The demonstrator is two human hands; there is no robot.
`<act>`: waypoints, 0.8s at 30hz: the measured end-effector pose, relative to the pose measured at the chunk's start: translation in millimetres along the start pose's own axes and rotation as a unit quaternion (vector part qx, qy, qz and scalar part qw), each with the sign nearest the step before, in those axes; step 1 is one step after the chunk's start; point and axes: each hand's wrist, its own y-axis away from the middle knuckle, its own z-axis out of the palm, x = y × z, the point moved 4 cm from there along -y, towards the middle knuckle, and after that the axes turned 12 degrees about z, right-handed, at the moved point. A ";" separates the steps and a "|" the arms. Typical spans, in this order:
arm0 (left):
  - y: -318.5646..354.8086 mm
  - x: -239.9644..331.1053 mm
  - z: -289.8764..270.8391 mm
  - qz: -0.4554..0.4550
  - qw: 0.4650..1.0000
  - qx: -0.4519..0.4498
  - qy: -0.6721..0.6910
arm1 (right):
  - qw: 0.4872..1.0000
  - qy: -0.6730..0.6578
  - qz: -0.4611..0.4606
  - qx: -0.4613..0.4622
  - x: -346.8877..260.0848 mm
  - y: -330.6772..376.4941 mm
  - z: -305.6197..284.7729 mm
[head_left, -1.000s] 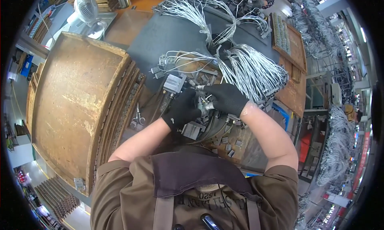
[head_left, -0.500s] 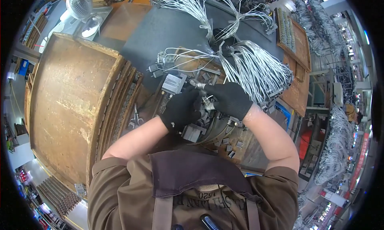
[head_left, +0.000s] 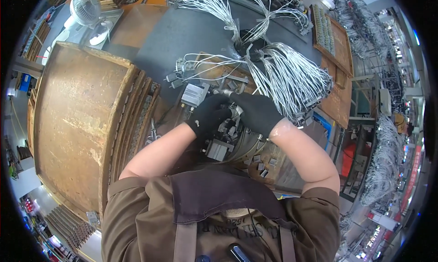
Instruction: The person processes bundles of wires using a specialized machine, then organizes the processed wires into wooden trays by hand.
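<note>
Both my hands wear black gloves and meet over the middle of the bench. My left hand [head_left: 209, 116] and my right hand [head_left: 256, 112] pinch the same small grey connector [head_left: 232, 111] between their fingertips; how its wires run is hidden by the gloves. A pale grey box-shaped part [head_left: 194, 94] lies just left of my left hand. Below my hands sits a grey block [head_left: 219, 149] among small loose connectors. Right of my right hand fans out a thick bundle of white wires [head_left: 292, 82].
A stack of worn wooden boards [head_left: 77, 120] fills the left side. More white wire bundles [head_left: 214, 4] lie on the dark mat [head_left: 182, 38] at the back. A white fan [head_left: 84, 9] stands far left. A wooden tray of small parts [head_left: 331, 34] sits far right.
My hands have stayed together on the connector, with only slight finger movement. The view has shifted a little as my head moved.
</note>
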 end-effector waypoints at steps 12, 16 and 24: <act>21.3 13.7 17.8 -0.126 0.991 -0.041 -0.001 | 0.998 0.034 -0.029 0.037 9.7 39.3 35.6; 31.4 29.6 12.2 -0.006 0.966 -0.062 -0.250 | 0.995 0.075 -0.029 0.050 22.1 38.8 48.1; 15.0 15.8 15.5 0.010 0.940 -0.049 -0.338 | 0.995 0.097 0.010 -0.016 24.3 9.3 70.9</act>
